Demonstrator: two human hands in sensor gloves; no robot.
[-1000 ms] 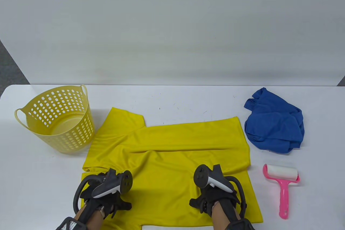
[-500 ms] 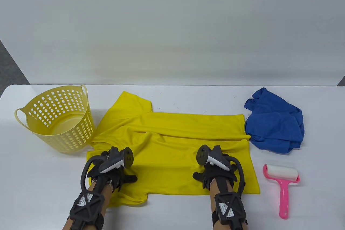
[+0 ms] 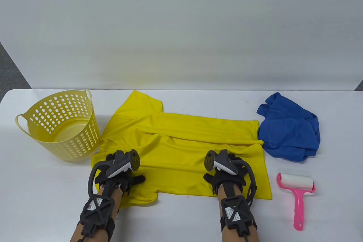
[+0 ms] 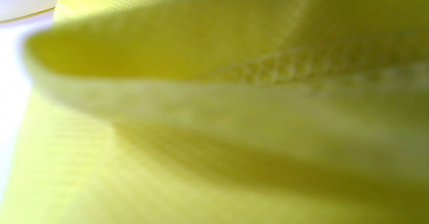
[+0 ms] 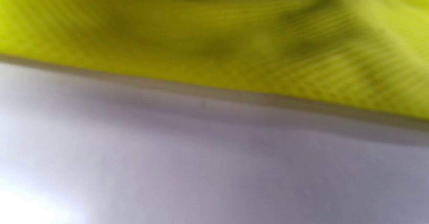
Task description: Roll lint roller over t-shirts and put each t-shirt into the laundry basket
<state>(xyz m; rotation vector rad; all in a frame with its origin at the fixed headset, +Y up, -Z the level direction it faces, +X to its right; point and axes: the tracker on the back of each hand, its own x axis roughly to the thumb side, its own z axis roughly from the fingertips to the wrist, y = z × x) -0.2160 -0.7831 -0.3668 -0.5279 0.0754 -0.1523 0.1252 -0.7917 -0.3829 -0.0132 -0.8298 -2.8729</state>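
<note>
A yellow t-shirt [image 3: 181,145] lies spread across the middle of the white table, with a long fold across its body. My left hand [image 3: 119,172] rests on its near left part and my right hand [image 3: 227,172] on its near right part. Both thumbs are spread sideways on the cloth, and the trackers hide the fingers. A crumpled blue t-shirt [image 3: 289,131] lies to the right. The pink lint roller [image 3: 296,193] lies by itself at the near right. The yellow laundry basket [image 3: 79,142] stands at the left. Yellow t-shirt cloth fills the left wrist view [image 4: 214,49] and the top of the right wrist view [image 5: 214,33].
The basket tilts with its opening toward the camera, and nothing shows inside it. Its side nearly touches the yellow shirt's left sleeve. A white wall rises behind the table's far edge. Bare table [image 3: 42,196] lies at the near left.
Both hands have slid away from me across the table, taking the yellow shirt with them. Its near hem now lies fully on the table and its far sleeve sits nearer the back edge.
</note>
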